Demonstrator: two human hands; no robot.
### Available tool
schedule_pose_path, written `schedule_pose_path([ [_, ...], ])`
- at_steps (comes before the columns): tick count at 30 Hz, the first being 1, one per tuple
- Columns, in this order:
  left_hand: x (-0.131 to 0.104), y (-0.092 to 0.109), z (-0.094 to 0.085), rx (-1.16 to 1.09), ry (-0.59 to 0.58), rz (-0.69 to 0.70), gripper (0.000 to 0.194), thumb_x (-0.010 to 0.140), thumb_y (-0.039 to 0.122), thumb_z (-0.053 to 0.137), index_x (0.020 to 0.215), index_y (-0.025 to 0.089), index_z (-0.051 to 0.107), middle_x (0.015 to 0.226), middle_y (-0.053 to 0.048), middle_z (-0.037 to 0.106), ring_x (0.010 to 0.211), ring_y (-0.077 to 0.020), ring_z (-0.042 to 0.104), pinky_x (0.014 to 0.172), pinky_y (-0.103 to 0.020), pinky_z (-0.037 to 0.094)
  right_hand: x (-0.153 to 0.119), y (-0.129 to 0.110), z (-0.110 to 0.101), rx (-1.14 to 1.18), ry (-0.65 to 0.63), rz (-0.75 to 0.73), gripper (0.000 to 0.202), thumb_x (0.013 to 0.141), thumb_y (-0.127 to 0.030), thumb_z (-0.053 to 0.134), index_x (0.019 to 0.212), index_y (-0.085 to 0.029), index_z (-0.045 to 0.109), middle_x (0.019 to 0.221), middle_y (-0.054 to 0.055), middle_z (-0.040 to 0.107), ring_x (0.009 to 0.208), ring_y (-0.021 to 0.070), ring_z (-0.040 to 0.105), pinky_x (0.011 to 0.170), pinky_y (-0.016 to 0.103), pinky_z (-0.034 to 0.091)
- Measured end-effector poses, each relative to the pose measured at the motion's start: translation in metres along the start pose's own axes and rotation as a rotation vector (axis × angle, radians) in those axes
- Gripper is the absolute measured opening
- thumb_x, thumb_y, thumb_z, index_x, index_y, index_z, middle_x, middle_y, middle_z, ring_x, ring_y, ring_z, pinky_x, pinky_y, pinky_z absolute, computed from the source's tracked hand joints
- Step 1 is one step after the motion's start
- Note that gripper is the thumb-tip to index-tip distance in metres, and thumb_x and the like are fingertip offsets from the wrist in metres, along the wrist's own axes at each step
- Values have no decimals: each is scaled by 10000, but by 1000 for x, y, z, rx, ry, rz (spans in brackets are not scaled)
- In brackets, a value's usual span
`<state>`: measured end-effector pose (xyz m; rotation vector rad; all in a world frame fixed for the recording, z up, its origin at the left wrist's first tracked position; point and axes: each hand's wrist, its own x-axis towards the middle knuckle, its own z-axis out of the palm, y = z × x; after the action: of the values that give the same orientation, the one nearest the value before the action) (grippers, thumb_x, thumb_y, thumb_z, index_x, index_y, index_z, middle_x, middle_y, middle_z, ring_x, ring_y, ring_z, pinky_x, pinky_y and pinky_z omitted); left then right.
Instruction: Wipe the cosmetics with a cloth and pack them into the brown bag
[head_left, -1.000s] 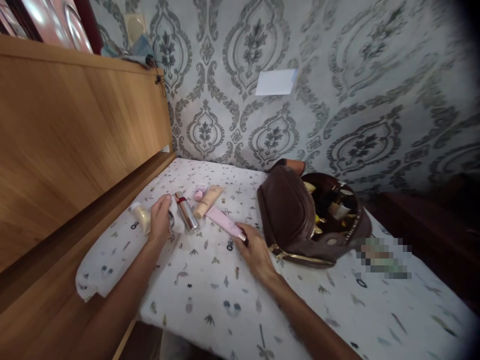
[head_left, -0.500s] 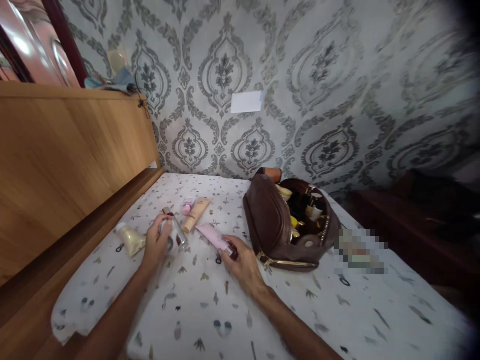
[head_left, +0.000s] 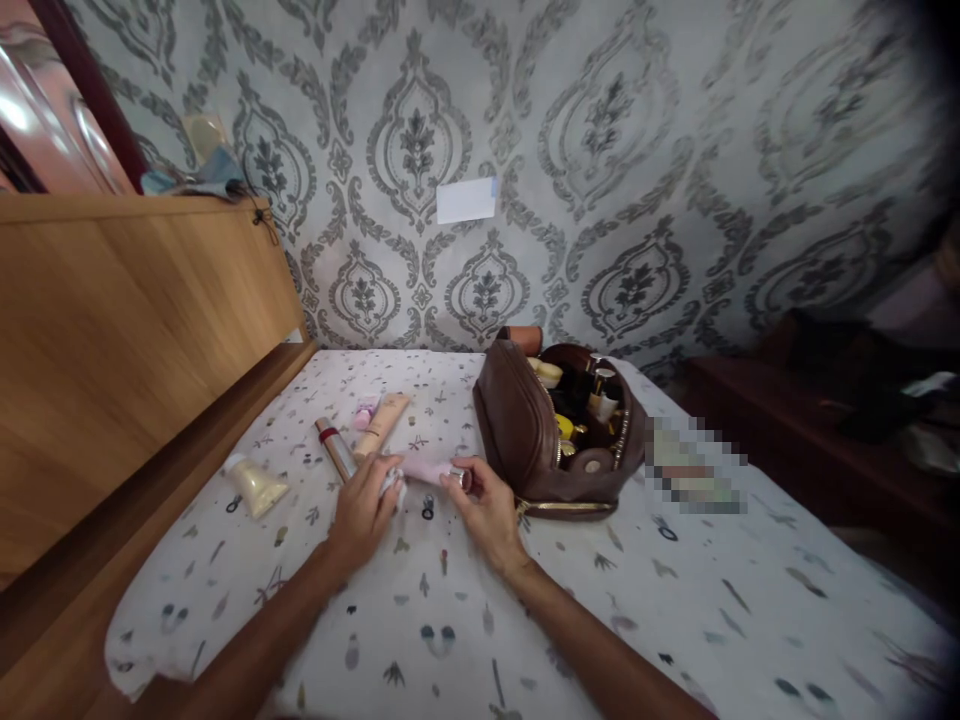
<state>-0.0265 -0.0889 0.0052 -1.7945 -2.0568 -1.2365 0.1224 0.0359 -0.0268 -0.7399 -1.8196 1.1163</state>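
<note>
My right hand (head_left: 484,505) grips the shiny cap end of a pink tube (head_left: 426,470) above the patterned sheet. At the tube's other end, my left hand (head_left: 365,505) is closed on a crumpled white tissue (head_left: 394,488). Just beyond my left hand lie a silver tube with a red band (head_left: 335,447), a peach tube (head_left: 382,424) and a small pink-purple item (head_left: 366,412). Farther left a cream-coloured tube (head_left: 259,487) rests on the sheet. An open brown bag (head_left: 517,430) full of small cosmetics stands to the right of my right hand.
A wooden panel (head_left: 142,310) borders the sheet (head_left: 420,660) on the left. Behind is a patterned wall with a white card (head_left: 466,200). A pixelated item (head_left: 694,468) lies right of the bag, and dark furniture (head_left: 847,460) stands beyond.
My left hand has moved right, from beside the silver tube to the pink tube's end, bringing the tissue with it. The pink tube is now held more level. The whole view has shifted slightly.
</note>
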Motion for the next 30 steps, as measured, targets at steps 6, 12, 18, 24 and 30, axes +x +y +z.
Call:
schedule_pose_path([
  [6,8,29,16,-22,-35,125,291,981,257,378,1185,192,575,1117,-99,677,1054,-231,614,941,-381,455,-16,-31,-7,-16,-157,-230,177,845,-271,579,1005,-224,636,886,36,669,756,184,614,746,303,516],
  [12,14,35,23,-4,-91,224,248,975,267,389,1040,197,618,938,-66,715,894,-223,628,851,-380,470,-29,-27,-13,13,-122,-225,135,875,-296,598,988,-228,628,882,20,667,776,173,612,734,281,507],
  [18,18,9,19,43,-45,143,281,977,306,375,923,203,630,869,-55,719,859,-228,646,855,-389,468,-34,-25,-21,86,-38,-247,182,872,-298,643,1025,-199,635,873,20,670,752,145,603,706,247,493],
  [24,18,-2,13,-91,-84,-6,312,970,331,358,872,200,624,844,-52,700,814,-216,641,774,-340,480,-35,-30,-25,124,-62,-254,156,864,-251,645,1013,-205,636,993,45,691,768,138,608,735,254,500],
  [30,13,-2,12,-88,-59,-121,357,973,350,356,715,204,556,634,1,584,621,-170,556,602,-287,413,-38,-29,-20,202,-169,-85,230,840,-274,623,1057,-199,602,843,23,640,723,148,604,659,261,505],
])
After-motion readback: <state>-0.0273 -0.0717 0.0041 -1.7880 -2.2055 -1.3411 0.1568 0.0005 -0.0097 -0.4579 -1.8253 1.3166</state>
